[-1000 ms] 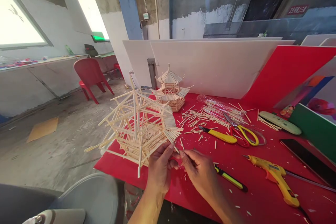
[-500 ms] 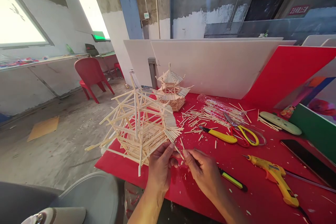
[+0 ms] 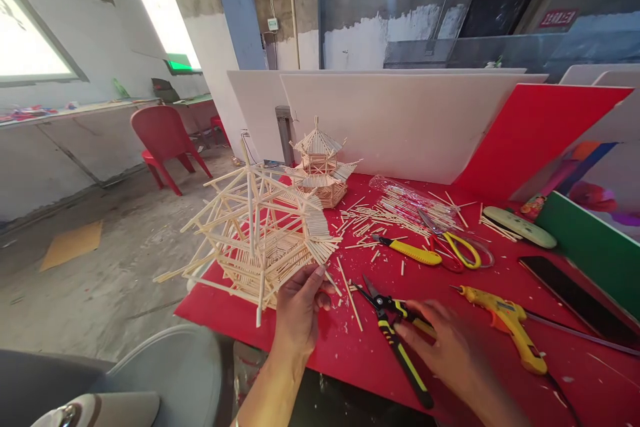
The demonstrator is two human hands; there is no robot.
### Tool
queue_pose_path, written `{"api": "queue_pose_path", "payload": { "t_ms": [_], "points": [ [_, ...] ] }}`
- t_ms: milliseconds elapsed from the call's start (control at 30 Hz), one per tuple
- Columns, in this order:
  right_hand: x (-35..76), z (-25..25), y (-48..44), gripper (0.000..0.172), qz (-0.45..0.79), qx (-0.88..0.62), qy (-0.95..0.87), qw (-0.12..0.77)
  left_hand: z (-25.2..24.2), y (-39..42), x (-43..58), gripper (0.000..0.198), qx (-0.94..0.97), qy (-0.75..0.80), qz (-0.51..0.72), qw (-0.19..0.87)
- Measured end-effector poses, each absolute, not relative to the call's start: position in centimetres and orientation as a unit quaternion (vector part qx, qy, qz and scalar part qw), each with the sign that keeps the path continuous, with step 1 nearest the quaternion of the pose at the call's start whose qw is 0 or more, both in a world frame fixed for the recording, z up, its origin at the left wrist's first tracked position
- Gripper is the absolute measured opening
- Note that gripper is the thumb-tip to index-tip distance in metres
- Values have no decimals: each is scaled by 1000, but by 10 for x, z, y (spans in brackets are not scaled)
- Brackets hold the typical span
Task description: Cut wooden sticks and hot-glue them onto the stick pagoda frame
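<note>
My left hand (image 3: pixel 299 310) is closed, pinching a thin wooden stick (image 3: pixel 334 282) between thumb and fingers beside the large stick model (image 3: pixel 260 227). That model is an open frame of pale sticks, with a row of short sticks laid along its right side. My right hand (image 3: pixel 440 340), slightly blurred, has its fingers and thumb around one handle of black-and-yellow shears (image 3: pixel 384 303). Their blades are apart and point toward the left hand; the other handle reaches toward the table's front edge. A long loose stick (image 3: pixel 350 293) lies between the hands.
A finished-looking stick pagoda (image 3: pixel 320 170) stands behind. Loose sticks (image 3: pixel 370 220), a yellow utility knife (image 3: pixel 413 251), scissors (image 3: pixel 463 250), a glue gun (image 3: pixel 505 320) and a black phone (image 3: pixel 565 293) lie on the red table (image 3: pixel 345 373). White boards (image 3: pixel 390 127) stand along the back.
My right hand has left the stick and moved right and down onto the shears, whose blades now show apart. My left hand still holds its stick. The view has shifted slightly.
</note>
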State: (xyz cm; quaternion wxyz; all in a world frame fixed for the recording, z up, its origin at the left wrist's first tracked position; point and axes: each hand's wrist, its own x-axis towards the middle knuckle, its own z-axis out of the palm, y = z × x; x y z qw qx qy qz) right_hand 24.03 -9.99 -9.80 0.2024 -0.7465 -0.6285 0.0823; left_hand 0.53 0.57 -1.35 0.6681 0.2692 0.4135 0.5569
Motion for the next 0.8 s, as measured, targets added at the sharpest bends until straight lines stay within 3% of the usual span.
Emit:
{"api": "queue_pose_path", "payload": {
  "t_ms": [133, 200, 333, 467, 600, 700, 800],
  "points": [
    [223, -107, -117, 95, 63, -752, -645, 117, -13, 6, 5, 31, 279, 414, 558, 663],
    [218, -109, -120, 102, 66, -760, -640, 92, -13, 6, 4, 30, 285, 413, 556, 663],
    [220, -105, -115, 88, 113, -773, -615, 101, -13, 6, 4, 31, 284, 414, 557, 662],
    [235, -89, -108, 69, 179, -779, -571, 186, -12, 6, 4, 31, 281, 414, 561, 660],
    [246, -68, -113, 50, 416, -700, -475, 334, -12, 5, 3, 31, 299, 428, 551, 652],
    [232, -62, -124, 57, 557, -574, -439, 410, -13, -4, 0, 28, 334, 445, 537, 634],
    [205, -65, -137, 66, 529, -558, -503, 393, -14, -18, -2, 25, 372, 444, 508, 637]
  ]
}}
